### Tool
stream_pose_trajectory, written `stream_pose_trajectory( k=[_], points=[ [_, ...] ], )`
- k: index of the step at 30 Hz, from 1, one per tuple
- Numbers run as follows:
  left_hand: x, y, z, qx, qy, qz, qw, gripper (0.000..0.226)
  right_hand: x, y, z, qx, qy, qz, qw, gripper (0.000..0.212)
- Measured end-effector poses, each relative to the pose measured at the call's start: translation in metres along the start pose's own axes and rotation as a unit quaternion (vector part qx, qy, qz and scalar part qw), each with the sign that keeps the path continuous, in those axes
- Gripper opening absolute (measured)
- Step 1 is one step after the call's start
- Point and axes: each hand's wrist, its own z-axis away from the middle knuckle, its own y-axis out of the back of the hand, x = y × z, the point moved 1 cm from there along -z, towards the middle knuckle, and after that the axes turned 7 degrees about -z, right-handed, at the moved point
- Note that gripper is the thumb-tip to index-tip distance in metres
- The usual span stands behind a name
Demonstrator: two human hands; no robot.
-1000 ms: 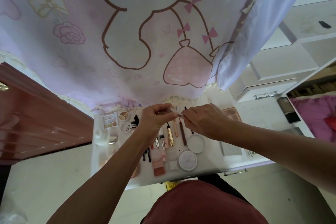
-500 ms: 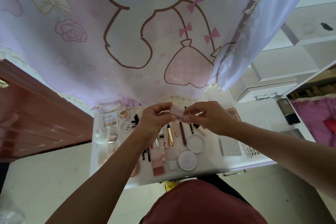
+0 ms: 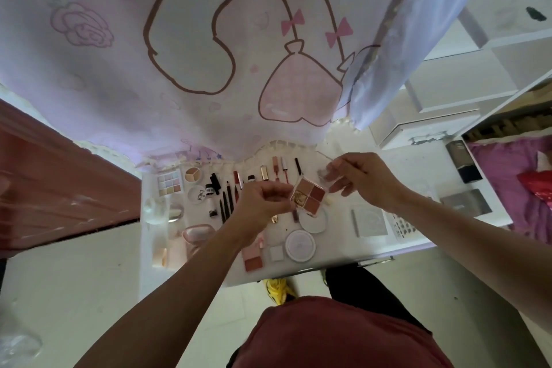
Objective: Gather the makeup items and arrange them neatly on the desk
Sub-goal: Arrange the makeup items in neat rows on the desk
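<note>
Both hands are raised just above the white desk (image 3: 340, 248), and between them is one four-pan palette (image 3: 307, 197) with three brownish-red shades and one gold. The left hand (image 3: 263, 203) has its grip closed on the palette's left edge, pinching it with curled fingers. The right hand (image 3: 367, 182) has its grip closed on a clear lid (image 3: 327, 181) at the palette's upper right corner; whether the lid is hinged to it cannot be told. Laid out on the desk below are two round white compacts (image 3: 299, 245), one small white square case (image 3: 276, 252) just beside the nearer compact, one pink blush case (image 3: 252, 257), one nine-pan palette (image 3: 169, 188), one round three-shade pot (image 3: 192, 174) and one silver square case (image 3: 369, 222). A few thin dark pencils (image 3: 225, 203) lie side by side, too fine to count surely.
</note>
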Motion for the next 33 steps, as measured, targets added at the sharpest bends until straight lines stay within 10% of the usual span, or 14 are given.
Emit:
stream_pose_trajectory(
  k=[18,33],
  points=[
    [-0.096,-0.153,-0.016,-0.042,0.22,-0.129,0.966,0.024,0.126,0.046,-0.036,-0.151,-0.135,0.252,0.946,0.027],
    [-0.088,-0.163,-0.017,0.034,0.239,-0.175,0.954,0.009,0.136,0.052,-0.068,-0.181,-0.089,0.358,0.912,0.019]
  ],
)
